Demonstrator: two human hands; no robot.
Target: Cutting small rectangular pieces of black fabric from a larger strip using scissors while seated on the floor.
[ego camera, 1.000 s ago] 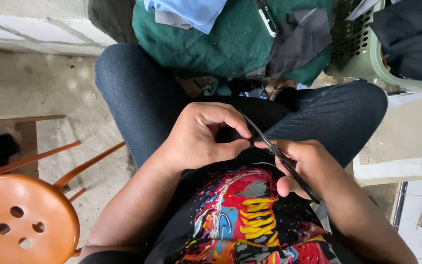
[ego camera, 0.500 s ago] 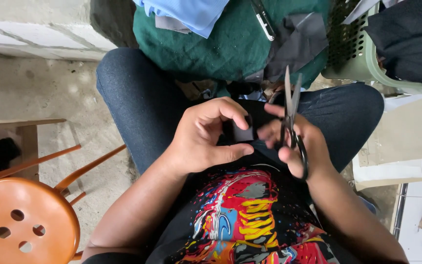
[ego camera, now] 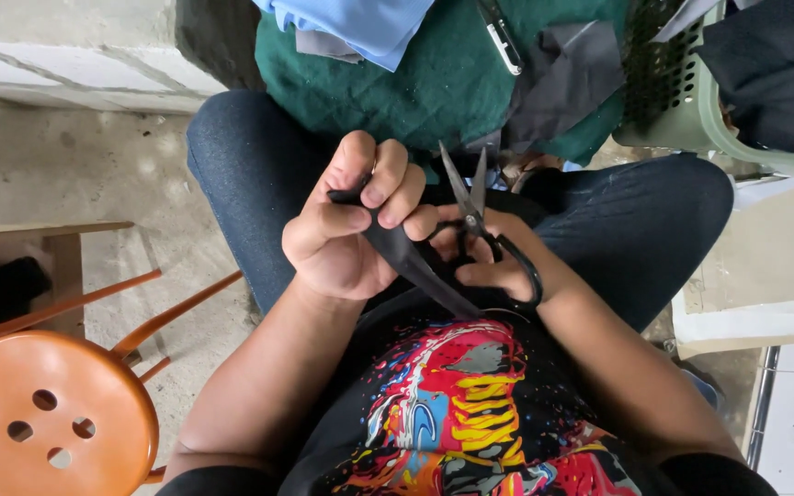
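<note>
My left hand [ego camera: 346, 225] pinches a dark strip of fabric [ego camera: 415, 262] that runs down toward my lap. My right hand [ego camera: 489, 253] holds black-handled scissors [ego camera: 470, 197], fingers through the loops, blades slightly apart and pointing up and away from me. The two hands touch above my lap, and the strip passes between them just left of the scissors. I sit with knees apart in dark jeans [ego camera: 241, 174], wearing a black shirt with a colourful print [ego camera: 457, 404].
A pile of green [ego camera: 415, 83], blue [ego camera: 360, 23] and dark grey cloth [ego camera: 562, 78] lies in front of my knees. A pale green plastic basket [ego camera: 691, 115] holds dark cloth at the upper right. An orange stool [ego camera: 48, 413] stands at the lower left on the concrete floor.
The scissors swung from lying diagonally across my lap to pointing upright with blades apart. My left hand rose and took a tighter pinch on the dark strip.
</note>
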